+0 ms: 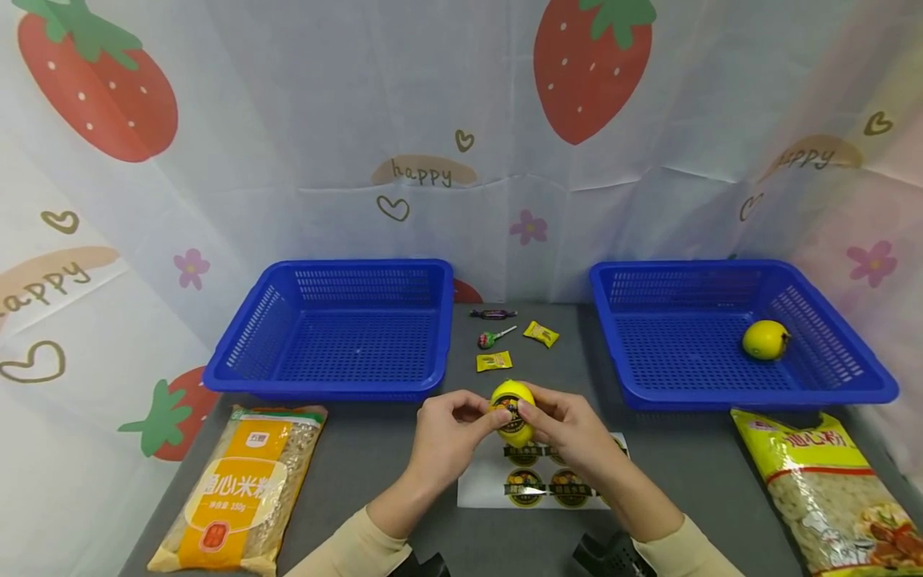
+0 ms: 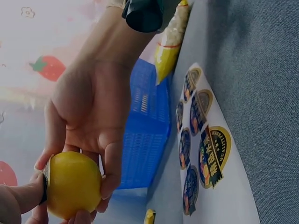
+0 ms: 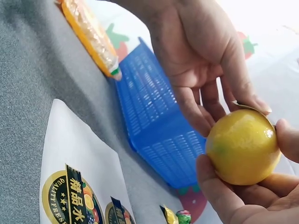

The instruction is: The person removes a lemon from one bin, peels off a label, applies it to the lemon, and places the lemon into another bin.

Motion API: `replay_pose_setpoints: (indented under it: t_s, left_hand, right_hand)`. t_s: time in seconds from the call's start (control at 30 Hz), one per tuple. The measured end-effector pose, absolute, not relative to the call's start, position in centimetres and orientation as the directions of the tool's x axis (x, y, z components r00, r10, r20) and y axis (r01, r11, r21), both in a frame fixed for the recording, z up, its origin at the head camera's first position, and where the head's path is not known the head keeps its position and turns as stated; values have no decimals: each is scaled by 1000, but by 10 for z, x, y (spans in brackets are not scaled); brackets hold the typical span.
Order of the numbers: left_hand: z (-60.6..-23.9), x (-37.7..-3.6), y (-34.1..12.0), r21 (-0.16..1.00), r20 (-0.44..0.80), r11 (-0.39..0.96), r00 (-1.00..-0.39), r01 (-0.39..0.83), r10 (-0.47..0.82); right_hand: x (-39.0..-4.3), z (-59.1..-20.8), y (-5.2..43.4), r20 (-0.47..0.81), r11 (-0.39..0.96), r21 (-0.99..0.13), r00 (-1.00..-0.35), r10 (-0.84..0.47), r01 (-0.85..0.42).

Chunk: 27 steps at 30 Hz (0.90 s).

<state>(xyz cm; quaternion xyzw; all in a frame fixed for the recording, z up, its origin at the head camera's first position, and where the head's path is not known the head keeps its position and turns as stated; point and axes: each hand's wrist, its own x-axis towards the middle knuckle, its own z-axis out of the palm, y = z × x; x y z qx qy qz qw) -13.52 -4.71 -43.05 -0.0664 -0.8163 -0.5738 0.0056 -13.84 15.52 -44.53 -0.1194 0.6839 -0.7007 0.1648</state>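
Note:
In front of me, my left hand [image 1: 449, 434] and right hand [image 1: 577, 426] hold a yellow lemon [image 1: 521, 436] between them. A round black and gold sticker [image 1: 508, 405] lies on its near side, with both thumbs pressed at it. In the right wrist view, the sticker's edge stands slightly off the lemon [image 3: 243, 147] under the left thumb. The right fingers curl round the lemon [image 2: 74, 184] from behind in the left wrist view. Below the hands lies a white sheet of matching stickers [image 1: 483, 485], partly covered by the right hand and wrist.
A blue basket [image 1: 328, 393] stands at the left. Another blue basket [image 1: 757, 397] at the right holds a yellow lemon [image 1: 764, 340]. Between them lie yellow-wrapped sweets [image 1: 493, 361], a lollipop [image 1: 490, 339] and a dark-wrapped sweet [image 1: 493, 314]. Food bags [image 1: 238, 489] [image 1: 829, 489] flank the table.

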Motion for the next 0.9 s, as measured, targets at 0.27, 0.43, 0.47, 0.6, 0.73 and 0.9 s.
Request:
replay_pose_setpoints:
  t_s: [0.27,0.43,0.47,0.6,0.73,0.9]
  left_hand:
    - [-429,-135,-46,934,89,337,-990,121,111]
    - [-429,-133,-45,935,103,329,-989,134,109]
    - [-429,-133,-45,936,108,324,-988,138,110]
    - [-428,-131,-45,938,124,311,-986,152,110]
    - [-428,-131,-45,938,132,308,-985,161,113]
    - [-429,-131,-46,944,122,294,-986,152,117]
  right_hand:
    - [-138,-448,157,-42,-107,-990,-908,-418,95]
    - [-138,-446,158,-57,-72,-993,-906,-420,96]
    - [-138,-445,158,-59,-56,-994,-907,-417,90]
    - [-137,-444,157,-56,2,-998,-912,-406,60]
    - [-137,-445,157,-49,-19,-998,-910,-413,63]
    - [-135,-446,157,-52,-70,-993,-901,-430,91]
